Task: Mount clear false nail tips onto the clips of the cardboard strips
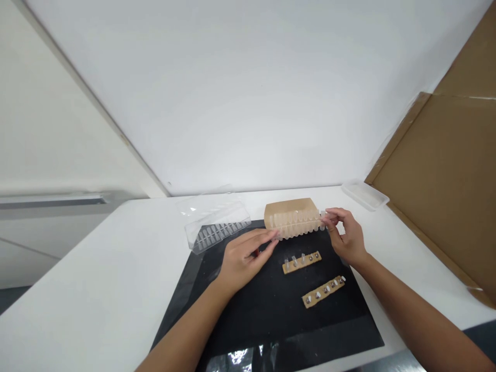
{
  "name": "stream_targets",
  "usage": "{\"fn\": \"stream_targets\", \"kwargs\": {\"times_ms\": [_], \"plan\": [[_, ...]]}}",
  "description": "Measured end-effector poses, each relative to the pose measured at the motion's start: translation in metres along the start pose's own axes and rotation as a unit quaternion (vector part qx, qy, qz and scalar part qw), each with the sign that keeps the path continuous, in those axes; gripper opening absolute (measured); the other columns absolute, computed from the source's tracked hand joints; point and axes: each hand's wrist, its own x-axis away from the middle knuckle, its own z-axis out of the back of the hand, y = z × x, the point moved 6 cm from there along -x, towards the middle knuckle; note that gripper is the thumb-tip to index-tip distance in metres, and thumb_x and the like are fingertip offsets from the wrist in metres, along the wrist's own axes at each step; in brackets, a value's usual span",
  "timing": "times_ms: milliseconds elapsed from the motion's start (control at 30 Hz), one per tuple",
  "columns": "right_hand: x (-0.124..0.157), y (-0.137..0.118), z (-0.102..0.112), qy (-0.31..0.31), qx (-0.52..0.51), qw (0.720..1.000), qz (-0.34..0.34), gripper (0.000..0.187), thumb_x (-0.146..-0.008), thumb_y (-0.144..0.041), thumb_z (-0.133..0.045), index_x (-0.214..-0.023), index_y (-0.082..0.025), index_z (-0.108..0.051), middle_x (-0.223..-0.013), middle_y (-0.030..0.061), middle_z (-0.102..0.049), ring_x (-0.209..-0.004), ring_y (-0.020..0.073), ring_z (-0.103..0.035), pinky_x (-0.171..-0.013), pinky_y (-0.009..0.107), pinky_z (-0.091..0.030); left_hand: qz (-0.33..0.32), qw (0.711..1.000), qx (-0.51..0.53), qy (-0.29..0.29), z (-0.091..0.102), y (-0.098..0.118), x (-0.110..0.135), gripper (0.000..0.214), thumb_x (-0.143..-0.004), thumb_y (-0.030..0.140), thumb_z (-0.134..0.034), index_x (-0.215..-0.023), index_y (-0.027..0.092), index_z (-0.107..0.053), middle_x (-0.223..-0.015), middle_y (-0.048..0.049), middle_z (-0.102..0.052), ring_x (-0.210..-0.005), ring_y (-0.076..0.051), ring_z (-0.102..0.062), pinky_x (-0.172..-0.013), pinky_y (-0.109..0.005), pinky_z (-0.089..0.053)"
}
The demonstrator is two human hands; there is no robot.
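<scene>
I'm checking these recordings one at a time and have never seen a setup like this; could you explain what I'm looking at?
There is no machine here: these are a person's own bare hands. The single picture comes from a camera worn on the head, looking forward and down.

On the white table lies a black mat. Two short brown strips rest on it: the farther strip and the nearer strip, both carrying small pieces. At the left is a clear case of small tip-shaped pieces; at the back right, a shallow translucent tray.

The left hand and right hand pinch opposite ends of a translucent row of tips, seen against a brown card.
</scene>
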Motion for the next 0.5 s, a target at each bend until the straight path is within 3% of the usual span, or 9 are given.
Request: {"fn": "stream_targets", "kwargs": {"times_ms": [100,167,367,500], "plan": [[-0.002,-0.001,0.001,0.003,0.004,1.0,0.001,0.021,-0.104,-0.03,-0.062,-0.125,-0.026,-0.063,-0.098,0.0054,-0.073,-0.083,0.0209,-0.071,-0.075,0.037,-0.061,-0.015,1.0,-0.012,-0.011,-0.001,-0.001,0.001,0.019,-0.096,0.026,-0.073,-0.112,0.027,-0.082,-0.102,-0.0029,-0.085,-0.091,-0.02,-0.081,-0.084,-0.035,-0.07],[-0.002,-0.002,0.001,0.002,0.004,1.0,0.006,0.02,-0.104,-0.028,-0.062,-0.124,-0.026,-0.063,-0.098,0.0052,-0.073,-0.083,0.0205,-0.071,-0.074,0.037,-0.061,-0.008,1.0,-0.003,-0.029,-0.002,-0.003,0.0,0.018,-0.098,0.029,-0.071,-0.112,0.027,-0.082,-0.103,-0.0036,-0.084,-0.092,-0.02,-0.081,-0.089,-0.038,-0.069],[-0.002,-0.004,-0.002,-0.017,-0.006,1.0,0.024,0.018,-0.104,-0.024,-0.062,-0.121,-0.026,-0.063,-0.096,0.0037,-0.073,-0.084,0.0194,-0.07,-0.075,0.035,-0.059,0.026,0.998,0.022,-0.052,-0.002,-0.004,-0.003,0.018,-0.102,0.03,-0.064,-0.105,0.023,-0.08,-0.097,-0.0055,-0.083,-0.088,-0.019,-0.078,-0.081,-0.031,-0.067],[-0.002,-0.006,-0.002,-0.019,-0.006,0.999,0.036,0.018,-0.104,-0.022,-0.062,-0.121,-0.026,-0.062,-0.096,0.0035,-0.072,-0.083,0.0193,-0.069,-0.075,0.035,-0.058,0.081,0.994,0.039,-0.062,-0.005,-0.011,0.0,0.021,-0.104,0.033,-0.061,-0.107,0.023,-0.079,-0.098,-0.0065,-0.081,-0.086,-0.018,-0.078,-0.062,-0.024,-0.064]]}}
